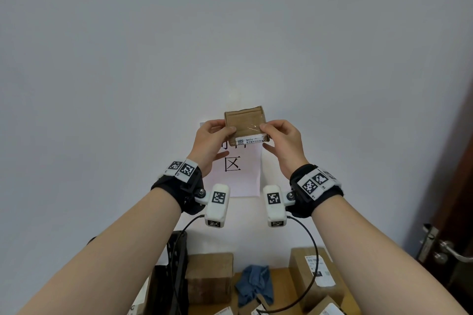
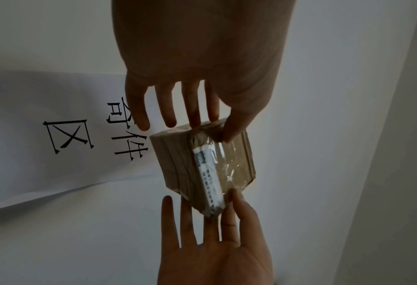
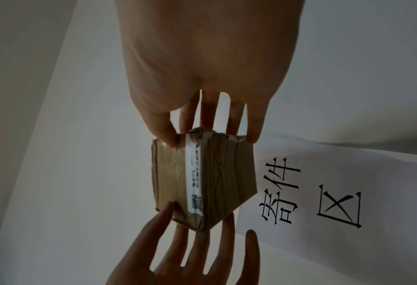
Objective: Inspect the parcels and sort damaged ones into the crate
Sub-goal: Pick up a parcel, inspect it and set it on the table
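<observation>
Head view: one taped parcel (image 1: 246, 127) between two hands' grip, left hand (image 1: 212, 143), right hand (image 1: 284, 141).

Down at the bottom of the head view sits a wooden counter (image 1: 284, 286). Cardboard parcels stand on it left (image 1: 210, 277) and right (image 1: 313, 276), a crumpled blue cloth (image 1: 254, 285) between them.

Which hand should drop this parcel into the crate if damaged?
Left, likely: left hand pinches the parcel, and the black crate sits below on its side; right hand would have to cross over.
</observation>
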`<action>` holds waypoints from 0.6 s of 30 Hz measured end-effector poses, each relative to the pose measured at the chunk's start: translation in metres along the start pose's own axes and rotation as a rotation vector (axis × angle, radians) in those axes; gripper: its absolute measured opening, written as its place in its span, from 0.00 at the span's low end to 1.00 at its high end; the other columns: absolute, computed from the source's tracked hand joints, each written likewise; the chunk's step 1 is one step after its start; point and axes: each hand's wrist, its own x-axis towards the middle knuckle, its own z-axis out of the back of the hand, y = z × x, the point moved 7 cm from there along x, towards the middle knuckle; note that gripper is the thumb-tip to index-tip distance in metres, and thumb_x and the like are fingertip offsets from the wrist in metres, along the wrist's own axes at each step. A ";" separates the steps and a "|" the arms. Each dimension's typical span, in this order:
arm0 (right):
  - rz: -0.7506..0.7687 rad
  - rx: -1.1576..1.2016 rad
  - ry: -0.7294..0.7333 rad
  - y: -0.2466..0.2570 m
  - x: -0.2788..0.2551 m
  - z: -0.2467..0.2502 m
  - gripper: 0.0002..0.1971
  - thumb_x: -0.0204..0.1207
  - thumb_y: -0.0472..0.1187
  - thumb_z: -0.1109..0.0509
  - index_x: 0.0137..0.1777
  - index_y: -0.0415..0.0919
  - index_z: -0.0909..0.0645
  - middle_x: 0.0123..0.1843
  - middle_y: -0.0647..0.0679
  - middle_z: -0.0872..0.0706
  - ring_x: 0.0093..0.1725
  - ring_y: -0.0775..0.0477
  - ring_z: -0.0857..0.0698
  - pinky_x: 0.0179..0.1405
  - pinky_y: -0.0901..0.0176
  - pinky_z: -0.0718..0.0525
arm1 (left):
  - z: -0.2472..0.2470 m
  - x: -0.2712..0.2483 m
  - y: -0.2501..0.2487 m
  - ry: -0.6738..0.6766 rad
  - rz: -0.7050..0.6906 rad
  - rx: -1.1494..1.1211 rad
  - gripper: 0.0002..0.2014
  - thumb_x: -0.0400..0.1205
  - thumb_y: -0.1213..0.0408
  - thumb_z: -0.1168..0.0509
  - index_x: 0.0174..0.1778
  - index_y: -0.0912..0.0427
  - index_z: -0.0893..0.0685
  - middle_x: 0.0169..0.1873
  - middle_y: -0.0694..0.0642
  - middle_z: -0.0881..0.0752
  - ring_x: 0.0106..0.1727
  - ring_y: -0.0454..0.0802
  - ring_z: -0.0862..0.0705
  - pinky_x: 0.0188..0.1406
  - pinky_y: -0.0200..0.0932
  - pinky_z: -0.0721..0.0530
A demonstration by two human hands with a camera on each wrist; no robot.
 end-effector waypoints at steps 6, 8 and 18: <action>0.111 -0.108 0.070 0.012 -0.006 -0.011 0.05 0.81 0.41 0.23 0.44 0.45 0.07 0.44 0.51 0.06 0.48 0.53 0.10 0.55 0.57 0.14 | -0.006 -0.004 0.000 0.044 0.039 0.052 0.37 0.69 0.37 0.20 0.71 0.46 0.22 0.65 0.50 0.12 0.67 0.50 0.13 0.62 0.63 0.11; 0.149 -0.148 0.131 0.017 -0.011 -0.018 0.07 0.81 0.40 0.24 0.43 0.46 0.07 0.45 0.50 0.05 0.49 0.54 0.09 0.55 0.59 0.13 | -0.007 -0.005 -0.001 0.048 0.030 0.067 0.34 0.65 0.37 0.20 0.64 0.43 0.21 0.64 0.49 0.11 0.66 0.49 0.13 0.62 0.62 0.12; 0.100 -0.136 -0.113 0.012 0.004 0.014 0.21 0.74 0.55 0.20 0.66 0.57 0.18 0.65 0.52 0.15 0.64 0.49 0.15 0.63 0.51 0.16 | -0.002 -0.006 0.003 0.059 0.095 -0.142 0.41 0.66 0.43 0.22 0.76 0.52 0.21 0.58 0.56 0.12 0.54 0.55 0.11 0.55 0.59 0.09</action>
